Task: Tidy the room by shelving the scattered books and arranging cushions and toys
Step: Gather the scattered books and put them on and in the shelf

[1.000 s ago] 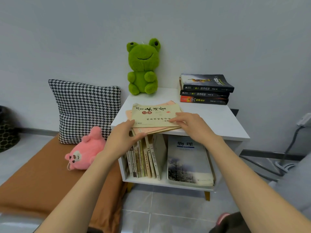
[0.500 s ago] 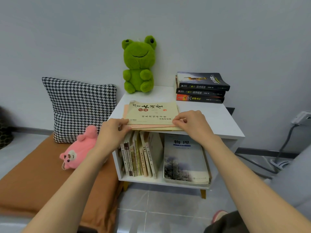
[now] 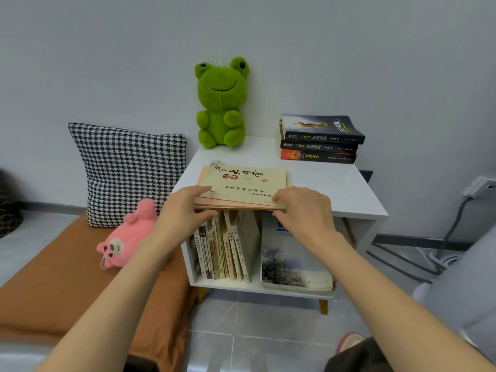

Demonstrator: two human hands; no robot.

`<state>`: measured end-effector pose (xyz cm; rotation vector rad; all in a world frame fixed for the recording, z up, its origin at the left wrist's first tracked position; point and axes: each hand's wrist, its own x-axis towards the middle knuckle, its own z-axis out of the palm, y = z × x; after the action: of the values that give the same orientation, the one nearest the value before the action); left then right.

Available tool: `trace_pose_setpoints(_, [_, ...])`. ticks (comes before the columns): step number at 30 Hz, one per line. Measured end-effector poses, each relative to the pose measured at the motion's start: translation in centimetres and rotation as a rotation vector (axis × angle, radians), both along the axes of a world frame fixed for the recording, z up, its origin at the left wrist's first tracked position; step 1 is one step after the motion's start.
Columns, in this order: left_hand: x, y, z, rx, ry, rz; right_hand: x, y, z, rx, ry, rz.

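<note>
Cabinet (image 3: 335, 189), against the wall. On top: frog toy (image 3: 221, 103) at rear left, leaning on the wall; book stack (image 3: 320, 139) at rear right; booklets (image 3: 243, 187) at the front edge, overhanging it, left hand (image 3: 185, 210) at their left corner, right hand (image 3: 303, 210) at their right corner. In the shelf below: upright books (image 3: 222, 251) at left, leaning right; large book (image 3: 295, 261) at right, face outward. Left of cabinet: mat (image 3: 53, 291) on the floor; on it, cushion (image 3: 128, 173) propped against the wall, bear toy (image 3: 126, 236) lying before the cushion, touching it. Cables (image 3: 442, 253) on the floor to the right.
</note>
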<state>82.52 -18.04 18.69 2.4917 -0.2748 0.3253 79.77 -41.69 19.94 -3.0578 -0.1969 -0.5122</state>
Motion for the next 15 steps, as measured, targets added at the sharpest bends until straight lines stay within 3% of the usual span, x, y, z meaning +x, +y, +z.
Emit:
trace_pose_setpoints(6, [0.1, -0.1, -0.5, 0.137, -0.17, -0.005, 1.5, 0.2, -0.7, -0.038, 0.106, 0.13])
trace_pose_setpoints(9, [0.1, -0.3, -0.3, 0.04, -0.238, 0.026, 1.4, 0.3, -0.3, -0.022, 0.023, 0.157])
trace_pose_setpoints(12, [0.4, -1.2, -0.1, -0.281, -0.208, 0.121, 0.7, 1.0, -0.2, -0.004, -0.196, 0.195])
trace_pose_setpoints(15, [0.0, -2.7, 1.5, -1.028, 0.123, 0.124, 0.1, 1.9, -0.5, -0.051, -0.22, 0.235])
